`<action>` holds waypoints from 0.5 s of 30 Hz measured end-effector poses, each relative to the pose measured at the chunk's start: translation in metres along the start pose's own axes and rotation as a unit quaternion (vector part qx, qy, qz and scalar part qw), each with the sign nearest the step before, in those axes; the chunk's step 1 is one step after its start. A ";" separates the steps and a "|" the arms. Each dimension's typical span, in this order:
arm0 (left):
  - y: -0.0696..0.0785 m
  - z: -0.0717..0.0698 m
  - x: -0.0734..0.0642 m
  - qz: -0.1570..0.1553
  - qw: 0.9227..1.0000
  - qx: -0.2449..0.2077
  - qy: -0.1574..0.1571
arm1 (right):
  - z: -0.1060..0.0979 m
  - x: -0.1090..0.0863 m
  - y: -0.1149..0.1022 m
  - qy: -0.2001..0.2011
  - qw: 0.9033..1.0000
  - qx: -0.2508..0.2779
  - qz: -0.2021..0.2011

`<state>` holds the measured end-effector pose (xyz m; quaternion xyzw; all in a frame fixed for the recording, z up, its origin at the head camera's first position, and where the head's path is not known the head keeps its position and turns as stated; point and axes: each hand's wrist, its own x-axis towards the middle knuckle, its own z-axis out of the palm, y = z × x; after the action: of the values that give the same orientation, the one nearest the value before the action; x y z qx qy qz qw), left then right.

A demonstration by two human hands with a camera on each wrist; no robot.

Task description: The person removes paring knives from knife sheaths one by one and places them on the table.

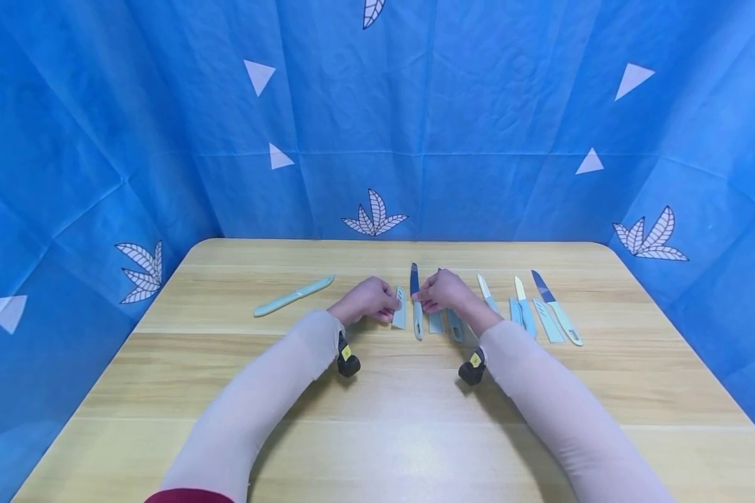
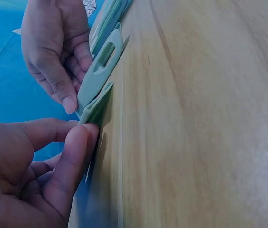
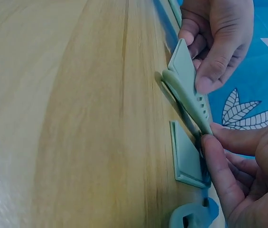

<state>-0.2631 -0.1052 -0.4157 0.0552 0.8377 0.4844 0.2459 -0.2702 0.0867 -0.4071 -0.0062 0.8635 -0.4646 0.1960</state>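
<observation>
Near the back middle of the table, my left hand (image 1: 370, 297) pinches a pale green slotted blade sheath (image 1: 399, 314) by its edge. Just right of it, my right hand (image 1: 447, 290) pinches a dark-bladed knife (image 1: 418, 323) where handle and blade meet, its blade pointing to the back. In the left wrist view, the knife handle (image 2: 98, 76) slants up and its looped end shows. From the right wrist, the sheath (image 3: 182, 64) appears close beside the handle. Another sheath (image 1: 436, 323) and a knife handle (image 1: 456, 327) lie partly hidden beneath my right hand.
Farther right lie a small light-bladed knife (image 1: 486, 290), a short sheath (image 1: 514, 309), another light-bladed knife (image 1: 526, 313), a slotted sheath (image 1: 549, 323) and a larger dark-bladed knife (image 1: 565, 321). A sheathed knife (image 1: 293, 296) lies at left. Blue curtain (image 1: 377, 105) surrounds the wooden table (image 1: 390, 433).
</observation>
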 end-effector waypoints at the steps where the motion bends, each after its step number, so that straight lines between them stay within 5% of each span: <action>1: 0.000 0.001 0.000 0.000 1.000 0.005 0.003 | 0.000 0.000 0.000 0.002 1.000 0.000 -0.001; 15: 0.003 0.006 -0.003 -0.003 0.999 0.040 0.017 | 0.004 -0.005 -0.001 0.039 0.996 -0.080 -0.023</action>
<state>-0.2585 -0.1001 -0.4146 0.0543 0.8606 0.4508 0.2306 -0.2646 0.0839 -0.4062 -0.0240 0.9044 -0.3987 0.1503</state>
